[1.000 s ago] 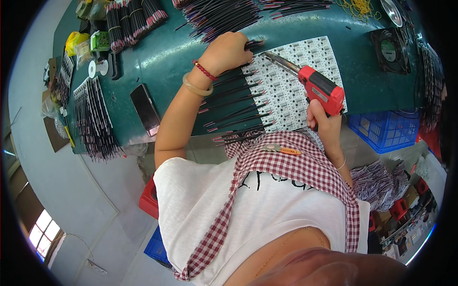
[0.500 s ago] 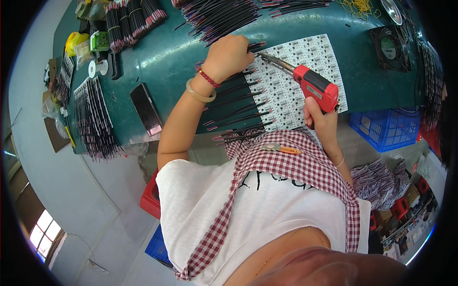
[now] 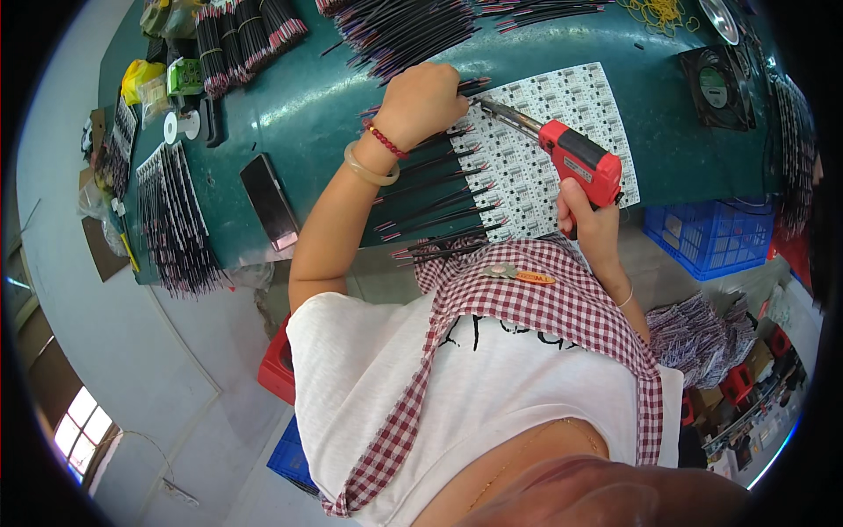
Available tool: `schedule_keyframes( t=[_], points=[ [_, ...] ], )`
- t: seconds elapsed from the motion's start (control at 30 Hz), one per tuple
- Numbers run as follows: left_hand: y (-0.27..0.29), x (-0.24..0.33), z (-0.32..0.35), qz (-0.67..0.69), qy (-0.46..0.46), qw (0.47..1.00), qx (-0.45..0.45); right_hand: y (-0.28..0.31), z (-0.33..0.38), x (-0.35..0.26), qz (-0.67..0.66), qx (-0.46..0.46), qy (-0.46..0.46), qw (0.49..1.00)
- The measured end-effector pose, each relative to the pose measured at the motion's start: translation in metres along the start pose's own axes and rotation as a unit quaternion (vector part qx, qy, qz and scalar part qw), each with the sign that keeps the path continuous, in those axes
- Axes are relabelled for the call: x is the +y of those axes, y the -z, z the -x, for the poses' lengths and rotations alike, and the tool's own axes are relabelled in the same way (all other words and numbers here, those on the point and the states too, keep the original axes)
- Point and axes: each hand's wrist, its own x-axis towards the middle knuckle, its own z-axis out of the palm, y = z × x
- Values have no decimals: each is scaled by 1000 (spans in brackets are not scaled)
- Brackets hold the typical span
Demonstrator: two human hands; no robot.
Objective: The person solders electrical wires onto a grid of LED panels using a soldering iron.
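Observation:
A white sheet of circuit boards (image 3: 571, 114) lies on the green table, with short black wires (image 3: 430, 211) sticking out along its left edge. My right hand (image 3: 587, 220) grips a red and black soldering gun (image 3: 584, 158) by its handle. The gun's metal tip meets the board's upper left corner, beside my left fingers. My left hand (image 3: 421, 101) is closed at that corner, knuckles up, on black wires (image 3: 474, 85) whose ends poke out past the fingers. The fingertips themselves are hidden behind the hand.
Loose black wires (image 3: 408, 35) lie in a heap beyond my left hand. Bundled wires (image 3: 241, 44), a phone (image 3: 269, 200) and a solder spool (image 3: 182, 126) are on the left. A small fan (image 3: 718, 88) stands right, above a blue crate (image 3: 711, 239). Yellow rubber bands (image 3: 659, 13) lie at the back.
Hardly anything differs. My right hand and the soldering gun have shifted very slightly, while the tip stays at the same corner. The left hand keeps its place.

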Motion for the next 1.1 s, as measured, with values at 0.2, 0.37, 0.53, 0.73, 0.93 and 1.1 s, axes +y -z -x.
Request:
schedule_keyframes(
  t=[0.2,0.37,0.53,0.73,0.93,1.1],
  points=[
    [-6,-5,0,8,-8,1000,14,0,0,-1,-6,-13,10,1000],
    [-7,-4,0,-4,-16,1000,26,3,2,-3,29,-22,11,999],
    [-8,-5,0,11,-6,1000,16,0,2,-4,35,-22,7,999],
    [-8,-3,0,12,-11,1000,24,1,1,-1,42,-22,18,999],
    [-9,-3,-2,-6,-15,999,33,-5,2,-6,48,-5,15,999],
    [-7,-2,-2,-1,3,1000,16,-1,1,-2,63,-20,22,998]
  ],
)
